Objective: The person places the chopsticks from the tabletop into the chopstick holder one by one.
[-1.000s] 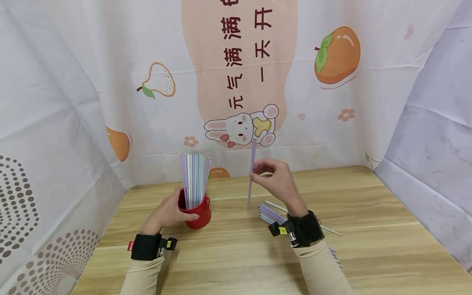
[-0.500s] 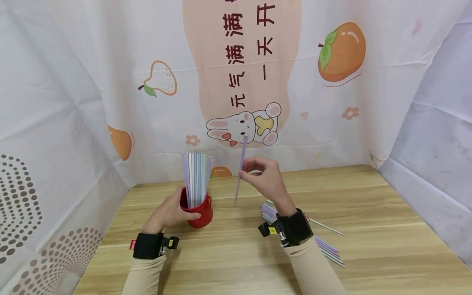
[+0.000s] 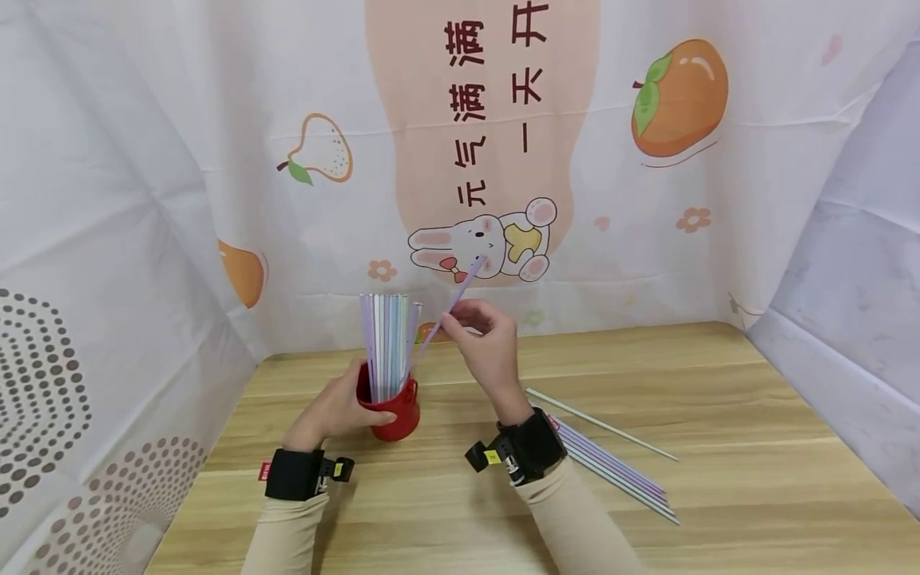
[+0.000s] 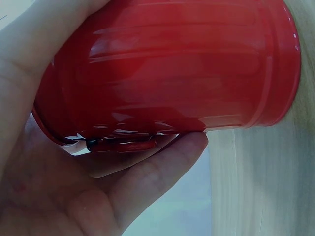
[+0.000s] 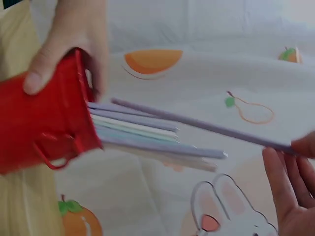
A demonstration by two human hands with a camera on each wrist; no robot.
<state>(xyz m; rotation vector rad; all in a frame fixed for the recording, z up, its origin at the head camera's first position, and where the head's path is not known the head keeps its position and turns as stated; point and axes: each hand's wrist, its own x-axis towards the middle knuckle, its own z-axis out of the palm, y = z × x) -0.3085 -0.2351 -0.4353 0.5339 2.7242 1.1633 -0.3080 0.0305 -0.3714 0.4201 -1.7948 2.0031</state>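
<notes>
My left hand (image 3: 336,409) grips a small red bucket (image 3: 399,417) that stands on the table, its thumb on the near side. In the left wrist view the bucket wall (image 4: 172,64) fills much of the frame, with fingers on both sides. Several purple, white and pale blue straws (image 3: 384,343) stand upright in the bucket. My right hand (image 3: 487,345) pinches one purple straw (image 3: 465,283) between thumb and fingertips. This straw tilts, its lower end close to the bucket's mouth. From the right wrist view, the held straw (image 5: 206,127) lies alongside the bundle, its tip near the rim.
On the wooden table (image 3: 733,415), right of my right wrist, lies a row of purple and pale straws (image 3: 611,463). A single pale green straw (image 3: 604,423) lies apart behind them. A printed curtain (image 3: 302,263) hangs behind the table.
My right hand has moved left with the purple straw, bringing it to the bucket, and the straw now tilts more. The left hand still holds the bucket in place.
</notes>
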